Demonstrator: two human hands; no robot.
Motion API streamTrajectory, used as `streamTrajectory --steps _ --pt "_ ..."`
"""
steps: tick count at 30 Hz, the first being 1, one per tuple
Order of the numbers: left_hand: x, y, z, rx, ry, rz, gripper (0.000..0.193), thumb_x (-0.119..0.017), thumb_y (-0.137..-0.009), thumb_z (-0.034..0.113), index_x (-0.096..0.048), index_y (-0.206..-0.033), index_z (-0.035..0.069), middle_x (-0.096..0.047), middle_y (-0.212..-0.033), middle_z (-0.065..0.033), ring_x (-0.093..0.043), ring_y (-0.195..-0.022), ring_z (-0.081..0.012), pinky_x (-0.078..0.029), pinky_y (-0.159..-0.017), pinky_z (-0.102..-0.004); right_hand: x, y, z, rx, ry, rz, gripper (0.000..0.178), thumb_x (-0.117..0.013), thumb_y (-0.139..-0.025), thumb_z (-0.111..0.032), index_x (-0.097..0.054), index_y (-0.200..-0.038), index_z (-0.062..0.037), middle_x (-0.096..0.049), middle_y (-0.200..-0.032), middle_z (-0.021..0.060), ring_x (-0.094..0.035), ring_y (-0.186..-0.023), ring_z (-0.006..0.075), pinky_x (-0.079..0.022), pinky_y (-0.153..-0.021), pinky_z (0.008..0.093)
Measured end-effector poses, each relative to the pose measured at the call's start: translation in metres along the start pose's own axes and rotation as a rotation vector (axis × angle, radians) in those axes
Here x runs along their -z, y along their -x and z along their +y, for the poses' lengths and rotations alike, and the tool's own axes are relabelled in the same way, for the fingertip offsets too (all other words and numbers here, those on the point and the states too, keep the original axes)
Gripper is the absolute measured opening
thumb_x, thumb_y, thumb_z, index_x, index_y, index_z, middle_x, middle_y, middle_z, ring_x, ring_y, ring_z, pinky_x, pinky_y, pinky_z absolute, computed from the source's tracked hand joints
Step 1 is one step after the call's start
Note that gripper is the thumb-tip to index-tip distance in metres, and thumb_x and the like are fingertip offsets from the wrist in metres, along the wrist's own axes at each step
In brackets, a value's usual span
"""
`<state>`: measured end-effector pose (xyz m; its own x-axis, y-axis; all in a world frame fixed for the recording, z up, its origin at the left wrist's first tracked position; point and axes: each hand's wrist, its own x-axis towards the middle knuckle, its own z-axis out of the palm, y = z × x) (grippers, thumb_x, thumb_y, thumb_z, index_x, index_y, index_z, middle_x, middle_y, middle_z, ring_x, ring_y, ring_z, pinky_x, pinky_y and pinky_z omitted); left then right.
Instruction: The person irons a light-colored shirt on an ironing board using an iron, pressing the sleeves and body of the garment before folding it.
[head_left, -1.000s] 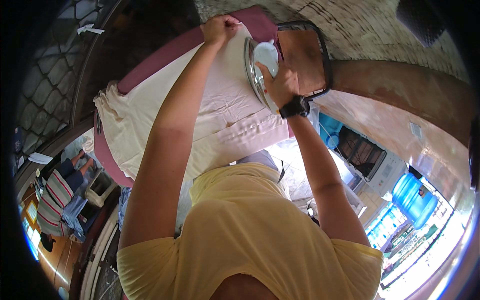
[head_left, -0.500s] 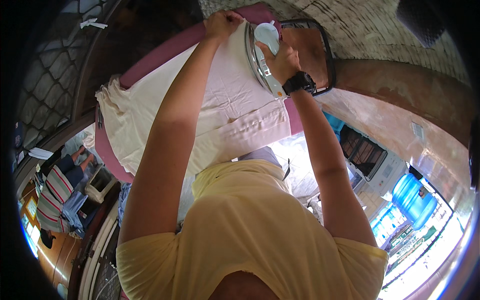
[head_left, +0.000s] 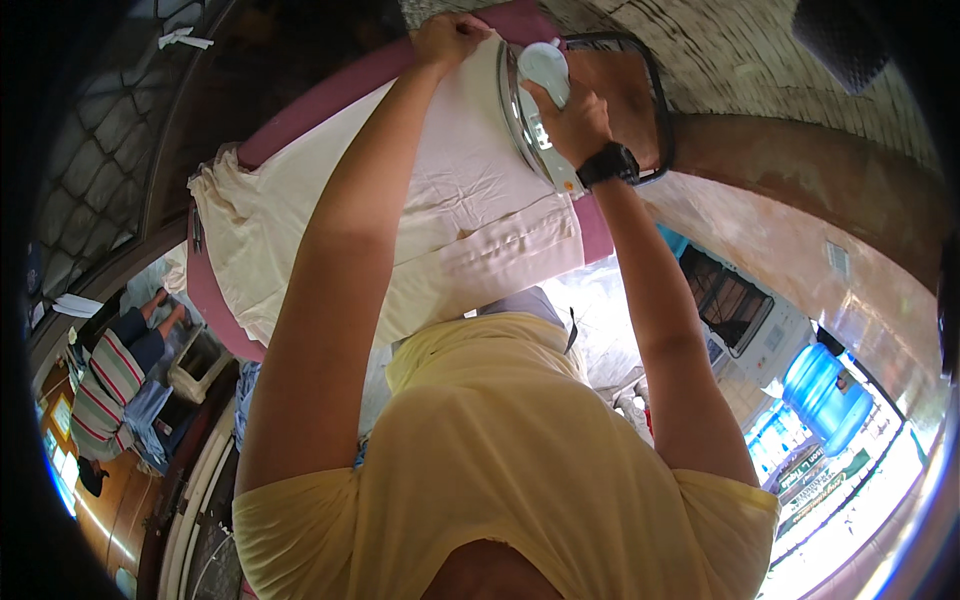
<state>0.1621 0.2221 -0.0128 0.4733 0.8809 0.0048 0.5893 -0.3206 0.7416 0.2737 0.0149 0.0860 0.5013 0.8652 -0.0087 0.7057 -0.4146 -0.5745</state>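
A cream cloth garment [head_left: 430, 190] lies spread over a maroon-covered ironing board [head_left: 320, 115], with small creases in its middle and a folded band along its near right edge. My right hand [head_left: 578, 122] is wrapped round the handle of a clothes iron [head_left: 545, 70], whose shiny soleplate edge rests along the cloth's right end. At the far edge, my left hand [head_left: 450, 42] pinches the upper corner of the garment, its fingertips partly hidden. A black watch [head_left: 608, 165] is on my right wrist.
A brown panel in a black frame [head_left: 625, 100] adjoins the board's right end. To the lower right is a blue water jug [head_left: 828, 395]. A person in a striped shirt [head_left: 105, 395] sits at the far left near a pale bin [head_left: 197, 365].
The iron has slid slightly to the right in my right hand, toward the end of the board. My left hand stays at the far corner of the garment, barely shifted.
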Motion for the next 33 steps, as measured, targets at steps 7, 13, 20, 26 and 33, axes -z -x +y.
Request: streamTrajectory --steps 7,13,20,26,33 --pt "0.002 -0.004 0.004 -0.024 -0.096 -0.014 0.017 -0.078 -0.077 0.039 -0.077 -0.09 0.027 -0.073 -0.085 0.0067 -0.068 -0.084 -0.0114 -0.046 -0.082 -0.0328 0.005 0.02 0.024 0.033 0.02 0.009 0.05 -0.069 -0.086 -0.046 -0.066 -0.098 0.0018 -0.067 -0.069 0.0191 -0.07 -0.063 0.0323 -0.056 -0.061 0.0417" --pt "0.012 0.0 0.004 -0.027 -0.02 -0.104 0.019 -0.076 -0.079 0.041 -0.076 -0.091 0.026 -0.072 -0.086 0.0092 -0.066 -0.085 -0.0108 -0.04 -0.089 -0.0413 0.053 0.163 0.046 0.061 0.039 -0.023 0.041 -0.073 -0.087 -0.036 -0.064 -0.096 0.0032 -0.067 -0.066 0.0144 -0.071 -0.061 0.0269 -0.055 -0.056 0.0365" --pt "0.015 0.003 0.005 -0.004 -0.035 -0.117 0.021 -0.075 -0.079 0.041 -0.075 -0.094 0.026 -0.071 -0.087 0.0086 -0.066 -0.086 -0.0124 -0.039 -0.089 -0.0409 0.044 0.153 0.042 0.022 0.023 -0.056 0.046 -0.075 -0.085 -0.038 -0.063 -0.098 0.0049 -0.066 -0.061 0.0137 -0.069 -0.057 0.0301 -0.056 -0.056 0.0386" --pt "0.027 -0.01 0.018 0.029 -0.031 -0.248 0.017 -0.073 -0.083 0.031 -0.078 -0.093 0.019 -0.074 -0.088 -0.0109 -0.07 -0.084 -0.0196 -0.053 -0.074 -0.033 0.03 0.049 0.002 0.413 0.18 -0.146 0.063 -0.076 -0.073 -0.06 -0.07 -0.101 -0.0035 -0.069 -0.072 0.0189 -0.07 -0.069 0.0356 -0.057 -0.062 0.0422" --pt "0.096 0.014 -0.015 -0.292 0.145 0.011 0.032 -0.065 -0.093 0.036 -0.071 -0.116 0.015 -0.069 -0.116 -0.0104 -0.067 -0.1 -0.0284 -0.051 -0.087 -0.0361 0.013 -0.021 -0.047 0.586 0.299 -0.256 0.05 -0.045 -0.097 -0.054 -0.071 -0.103 -0.0116 -0.069 -0.078 0.0193 -0.068 -0.077 0.0388 -0.054 -0.075 0.0488"
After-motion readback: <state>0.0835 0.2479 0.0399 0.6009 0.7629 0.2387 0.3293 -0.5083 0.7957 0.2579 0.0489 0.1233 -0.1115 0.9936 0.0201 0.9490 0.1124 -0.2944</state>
